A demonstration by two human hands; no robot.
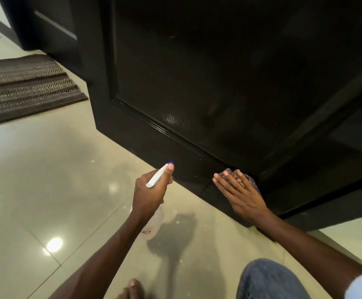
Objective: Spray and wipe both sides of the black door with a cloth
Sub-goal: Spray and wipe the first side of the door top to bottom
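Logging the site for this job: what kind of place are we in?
Probably a home's entrance or hallway: a panelled black door, a striped doormat beside it, and glossy floor tiles.

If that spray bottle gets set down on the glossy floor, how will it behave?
The spray bottle looks like thin translucent plastic, so probably light and slightly squeezable. Its tall shape under the white trigger head, which the left hand grips, suggests it could tip if nudged. The tile floor is shiny, so it may slide easily.
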